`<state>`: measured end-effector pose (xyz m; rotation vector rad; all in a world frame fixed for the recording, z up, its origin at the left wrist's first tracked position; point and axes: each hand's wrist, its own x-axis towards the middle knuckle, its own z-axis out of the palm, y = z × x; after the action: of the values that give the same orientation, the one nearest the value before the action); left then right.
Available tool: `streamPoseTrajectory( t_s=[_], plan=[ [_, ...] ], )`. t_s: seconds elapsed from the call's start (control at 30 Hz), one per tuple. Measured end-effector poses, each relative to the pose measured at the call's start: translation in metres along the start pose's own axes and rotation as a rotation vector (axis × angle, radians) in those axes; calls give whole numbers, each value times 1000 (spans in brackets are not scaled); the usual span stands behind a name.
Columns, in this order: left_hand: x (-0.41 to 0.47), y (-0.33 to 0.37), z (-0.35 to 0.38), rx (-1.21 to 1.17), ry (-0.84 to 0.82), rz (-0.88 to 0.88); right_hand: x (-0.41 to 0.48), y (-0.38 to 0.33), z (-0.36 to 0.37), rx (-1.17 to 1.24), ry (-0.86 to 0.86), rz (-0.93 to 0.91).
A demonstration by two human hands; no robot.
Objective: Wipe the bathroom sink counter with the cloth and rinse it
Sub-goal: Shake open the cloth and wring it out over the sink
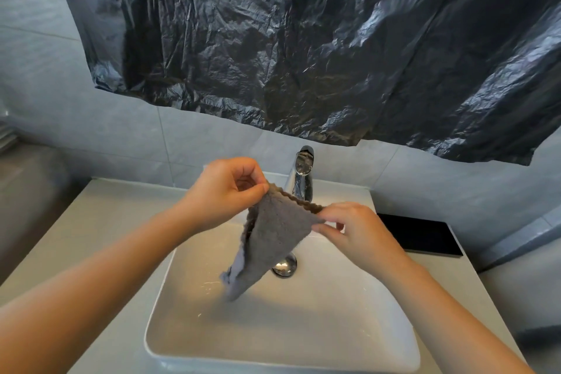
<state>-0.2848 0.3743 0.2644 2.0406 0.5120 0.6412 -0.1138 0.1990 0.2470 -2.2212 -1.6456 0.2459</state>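
A grey cloth (273, 237) with a brown edge hangs over the white rectangular sink basin (303, 322). My left hand (224, 191) pinches its upper left corner. My right hand (358, 231) pinches the upper right corner. The cloth's top edge is stretched between both hands and the rest droops to a point above the basin. Behind the cloth stands the chrome tap (303, 173), and no water is seen running from it. The chrome drain (285, 266) is partly hidden by the cloth. The pale counter (100, 222) surrounds the basin.
A black flat tray (422, 235) lies on the counter at the right, near the wall. A large black plastic sheet (303, 39) hangs over the wall above the tap. Grey tiles cover the wall on either side of it.
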Motion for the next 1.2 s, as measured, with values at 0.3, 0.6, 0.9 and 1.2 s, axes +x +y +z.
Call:
streamPoseTrajectory(
  t_s=[0.3,0.6,0.9,1.2],
  plan=[
    [-1,-15,5,-185,255,-87,4,-23,-19,261,509,77],
    [14,19,10,-185,172,15,4,-7,-27,109,371,128],
    [13,-1,1,32,196,-99,5,-14,-30,266,277,189],
    [10,12,24,-381,232,-389,-9,-29,-46,461,-12,96]
  ],
)
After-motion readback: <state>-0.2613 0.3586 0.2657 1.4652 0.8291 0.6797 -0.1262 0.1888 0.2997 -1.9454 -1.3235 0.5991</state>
